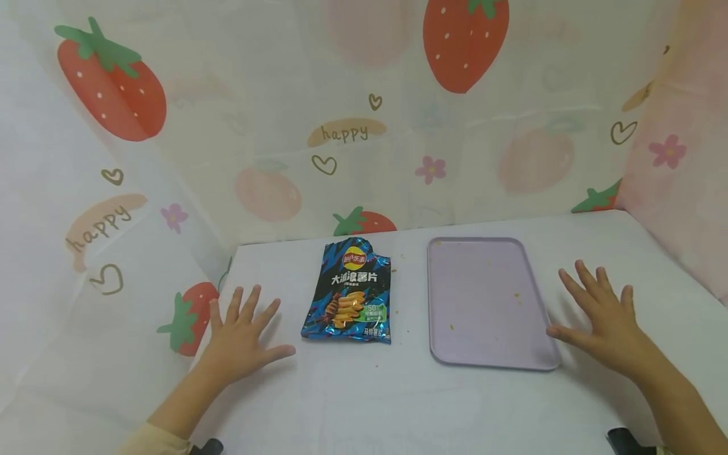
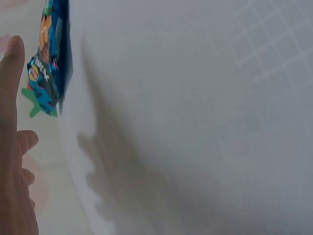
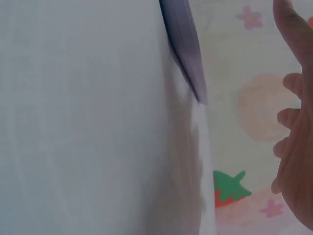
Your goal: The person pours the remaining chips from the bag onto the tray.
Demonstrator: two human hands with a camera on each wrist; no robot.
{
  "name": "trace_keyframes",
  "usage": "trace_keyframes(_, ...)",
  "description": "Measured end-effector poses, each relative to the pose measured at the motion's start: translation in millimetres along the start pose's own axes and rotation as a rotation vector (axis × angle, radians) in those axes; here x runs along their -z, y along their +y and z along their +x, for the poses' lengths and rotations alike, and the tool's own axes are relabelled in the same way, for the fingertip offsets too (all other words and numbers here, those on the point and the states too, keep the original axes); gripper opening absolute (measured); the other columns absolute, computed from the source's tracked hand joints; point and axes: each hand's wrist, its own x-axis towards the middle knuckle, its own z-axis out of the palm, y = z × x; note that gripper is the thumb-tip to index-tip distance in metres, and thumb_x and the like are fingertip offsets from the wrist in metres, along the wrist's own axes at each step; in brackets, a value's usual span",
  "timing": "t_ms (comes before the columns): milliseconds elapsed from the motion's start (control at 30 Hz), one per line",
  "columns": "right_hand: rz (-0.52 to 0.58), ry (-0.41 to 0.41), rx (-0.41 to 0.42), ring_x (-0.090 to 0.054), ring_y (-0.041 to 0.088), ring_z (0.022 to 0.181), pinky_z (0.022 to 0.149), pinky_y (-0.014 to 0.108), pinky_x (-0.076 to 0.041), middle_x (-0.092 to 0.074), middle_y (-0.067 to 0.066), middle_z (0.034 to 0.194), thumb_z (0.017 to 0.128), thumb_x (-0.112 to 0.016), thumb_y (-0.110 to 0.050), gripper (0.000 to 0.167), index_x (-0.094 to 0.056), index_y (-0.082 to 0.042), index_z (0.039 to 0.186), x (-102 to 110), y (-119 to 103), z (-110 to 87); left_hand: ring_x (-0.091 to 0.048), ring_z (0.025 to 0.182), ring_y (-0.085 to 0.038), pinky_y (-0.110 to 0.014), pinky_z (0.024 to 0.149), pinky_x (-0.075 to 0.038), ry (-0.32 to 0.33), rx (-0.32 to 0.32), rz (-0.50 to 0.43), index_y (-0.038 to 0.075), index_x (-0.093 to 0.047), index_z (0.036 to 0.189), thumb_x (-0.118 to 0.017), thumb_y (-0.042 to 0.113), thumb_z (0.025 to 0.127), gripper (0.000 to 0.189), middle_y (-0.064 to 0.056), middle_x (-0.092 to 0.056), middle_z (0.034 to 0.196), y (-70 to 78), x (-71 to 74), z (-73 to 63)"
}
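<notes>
A blue and black bag of potato chips (image 1: 348,294) lies on the white table, its top edge torn unevenly. To its right a pale purple tray (image 1: 478,303) lies flat, with a few small crumbs on it. My left hand (image 1: 241,338) hovers with fingers spread, left of the bag and apart from it. My right hand (image 1: 611,328) is spread too, its thumb near the tray's right edge; the right wrist view shows this hand (image 3: 298,132) raised above the table. The left wrist view catches the bag (image 2: 46,58) beyond the left hand (image 2: 12,142).
Crumbs (image 1: 396,311) dot the white table (image 1: 364,404) between bag and tray. A cloth backdrop (image 1: 273,95) with strawberries, hearts and flowers rises behind the table and along both sides. Dark bands (image 1: 628,441) show at the wrists.
</notes>
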Motion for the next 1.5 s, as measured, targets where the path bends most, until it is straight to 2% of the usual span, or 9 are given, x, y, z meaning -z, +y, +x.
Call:
trace_keyframes(233, 0.060, -0.008, 0.016, 0.012, 0.039, 0.157, 0.111, 0.069, 0.025, -0.003, 0.015, 0.172, 0.086, -0.082, -0.035, 0.104, -0.017, -0.024, 0.165, -7, 0, -0.2, 0.000, 0.154, -0.050, -0.071, 0.111, 0.024, -0.002, 0.041, -0.015, 0.022, -0.040, 0.158, -0.044, 0.096, 0.076, 0.111, -0.022, -0.016, 0.169, 8.8, -5.7, 4.5)
trace_keyframes(467, 0.131, -0.039, 0.040, 0.013, 0.038, 0.157, 0.111, 0.070, 0.025, 0.001, 0.011, 0.173, 0.088, -0.080, -0.031, 0.103, -0.014, -0.023, 0.166, -13, 5, -5.6, -0.007, 0.153, -0.052, -0.078, 0.113, 0.007, 0.016, 0.061, -0.060, 0.018, -0.041, 0.157, -0.049, 0.092, 0.078, 0.109, -0.024, -0.021, 0.167, 14.9, -11.1, 9.5)
trace_keyframes(667, 0.186, -0.047, 0.033, 0.009, 0.036, 0.158, 0.114, 0.067, 0.023, -0.001, 0.008, 0.173, 0.087, -0.081, -0.027, 0.103, -0.014, -0.025, 0.166, -17, 8, -6.3, -0.011, 0.152, -0.053, -0.080, 0.113, 0.002, -0.003, 0.077, -0.118, 0.015, -0.042, 0.157, -0.052, 0.090, 0.079, 0.108, -0.024, -0.023, 0.166, 22.7, -14.5, 11.6)
trace_keyframes(967, 0.246, -0.077, 0.029, 0.006, 0.045, 0.156, 0.113, 0.068, 0.024, -0.003, 0.014, 0.172, 0.088, -0.081, -0.023, 0.105, -0.010, -0.025, 0.166, -21, 12, -10.0, -0.013, 0.152, -0.053, -0.081, 0.113, -0.003, -0.018, 0.094, -0.185, 0.011, -0.040, 0.157, -0.055, 0.086, 0.081, 0.108, -0.025, -0.026, 0.165, 35.5, -18.4, 18.8)
trace_keyframes(1100, 0.254, -0.097, 0.018, 0.008, 0.041, 0.157, 0.114, 0.066, 0.024, -0.003, 0.016, 0.172, 0.088, -0.081, -0.024, 0.106, -0.009, -0.024, 0.166, -23, 15, -12.5, -0.015, 0.152, -0.052, -0.081, 0.113, -0.006, -0.036, 0.117, -0.216, 0.008, -0.036, 0.158, -0.056, 0.084, 0.081, 0.110, -0.026, -0.027, 0.165, 39.9, -19.3, 23.0)
trace_keyframes(1233, 0.267, -0.110, 0.017, 0.010, 0.038, 0.157, 0.114, 0.065, 0.024, -0.004, 0.019, 0.171, 0.087, -0.082, -0.025, 0.108, -0.009, -0.020, 0.166, -25, 16, -13.6, -0.017, 0.151, -0.052, -0.080, 0.113, -0.009, -0.060, 0.128, -0.256, 0.006, -0.033, 0.159, -0.057, 0.082, 0.083, 0.111, -0.026, -0.028, 0.164, 43.9, -21.7, 27.1)
trace_keyframes(1400, 0.275, -0.115, 0.037, 0.009, 0.046, 0.156, 0.112, 0.069, 0.025, -0.005, 0.024, 0.170, 0.084, -0.084, -0.023, 0.111, -0.010, -0.014, 0.166, -28, 20, -13.8, -0.022, 0.150, -0.051, -0.075, 0.116, -0.016, -0.069, 0.125, -0.313, 0.003, -0.031, 0.159, -0.061, 0.079, 0.083, 0.111, -0.026, -0.031, 0.163, 49.2, -24.4, 31.7)
trace_keyframes(1500, 0.275, -0.112, 0.047, 0.009, 0.040, 0.157, 0.112, 0.070, 0.024, -0.007, 0.025, 0.169, 0.082, -0.085, -0.022, 0.112, -0.010, -0.013, 0.165, -30, 23, -14.0, -0.027, 0.150, -0.049, -0.070, 0.118, -0.020, -0.063, 0.132, -0.361, 0.002, -0.032, 0.158, -0.063, 0.077, 0.083, 0.110, -0.025, -0.033, 0.162, 51.2, -27.3, 34.2)
